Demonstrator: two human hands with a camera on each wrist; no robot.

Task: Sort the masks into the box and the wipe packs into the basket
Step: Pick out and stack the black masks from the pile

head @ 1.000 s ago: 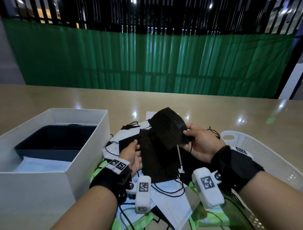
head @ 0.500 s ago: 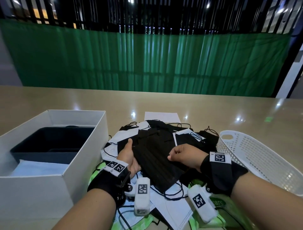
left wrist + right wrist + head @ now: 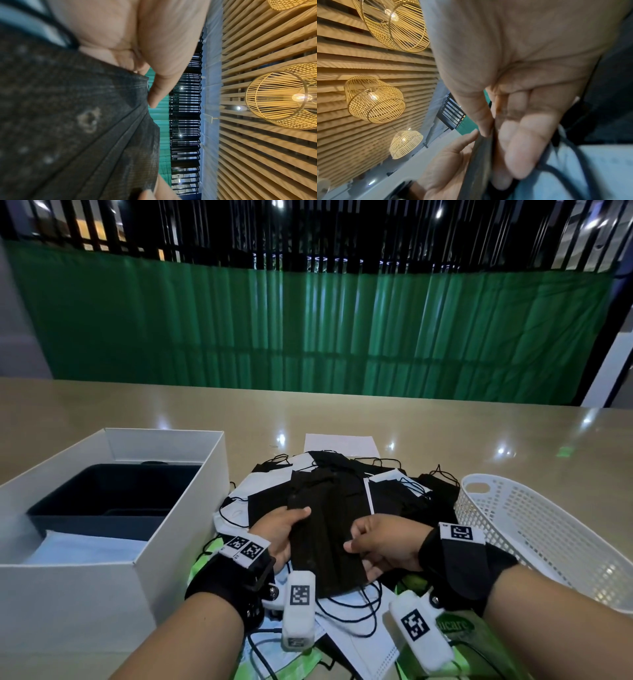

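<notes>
A: Hands, status? 
B: Left hand [image 3: 281,534] grips the near-left edge of a black mask [image 3: 322,546], thumb on top. Right hand [image 3: 383,546] pinches its right edge.

A: Mask location? 
B: Atop the mixed pile [image 3: 342,501] on the table [image 3: 445,426], between the white box [image 3: 191,508] on the left and the white basket [image 3: 534,529] on the right. Green wipe pack [image 3: 455,626] lies under the right wrist.

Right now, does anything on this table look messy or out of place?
Yes. The masks lie in a tangled heap between the box and the basket, ear loops snarled, burying green wipe packs. Both hands grip a black mask on top.
</notes>
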